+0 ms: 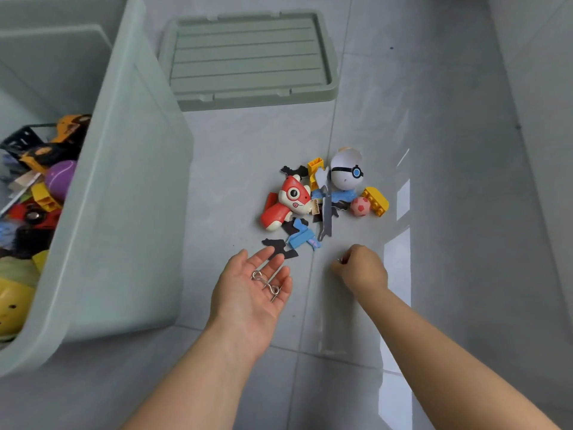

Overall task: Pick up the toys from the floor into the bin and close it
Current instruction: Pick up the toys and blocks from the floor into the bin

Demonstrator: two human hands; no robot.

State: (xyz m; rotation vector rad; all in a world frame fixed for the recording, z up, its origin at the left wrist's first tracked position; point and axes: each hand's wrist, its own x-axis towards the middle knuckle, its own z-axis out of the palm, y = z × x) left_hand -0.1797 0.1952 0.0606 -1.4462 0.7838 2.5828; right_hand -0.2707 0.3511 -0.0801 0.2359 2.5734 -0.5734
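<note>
**Desk:** Where are the toys (322,200)?

**Photographer:** In a loose heap on the grey tiled floor (434,119), to the right of the bin and just beyond the person's hands. A red-and-white fox figure (286,206) lies at the heap's left. A white egg-shaped figure (345,173) with a blue goggle sits at the back. At the right, a pink ball (360,206) touches a yellow brick (375,200).

**Desk:** And the flat bits?

**Photographer:** Black puzzle pieces (277,246) and a blue puzzle piece (302,237) lie along the near edge, closest to the fingertips of the left hand.

**Desk:** What are the hands doing?

**Photographer:** The left hand (251,290) is turned palm up with its fingers straight and spread. Bent metal hooks (266,282) lie loose across those fingers, and nothing is gripped. The right hand (361,268) hovers to its right, low over the floor, with its fingers curled in. It pinches a small metal piece (339,260) at the fingertips, too tiny to identify.

**Desk:** The bin?

**Photographer:** The pale green bin (124,181) stands open at the left of the frame. It already holds a purple ball (60,178), a yellow truck (52,144) and other toys. Its lid (251,60) lies flat on the floor behind the heap, with 1 corner hidden by the bin's wall.
</note>
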